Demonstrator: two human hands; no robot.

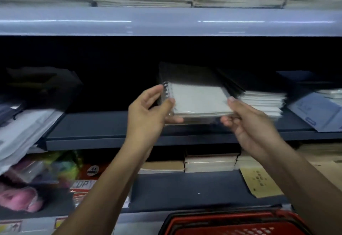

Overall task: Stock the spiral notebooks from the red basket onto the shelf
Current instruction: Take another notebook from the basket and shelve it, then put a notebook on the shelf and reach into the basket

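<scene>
Dim stationery shelf, notebooks stacked at twelve o'clock.
Left hand and right hand each clamp one spiral notebook above red basket.

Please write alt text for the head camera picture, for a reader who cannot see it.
Two hands, left hand and right hand, hold a small stack of spiral notebooks by its ends over a dark shelf, beside a notebook pile. A red basket sits below.
</scene>
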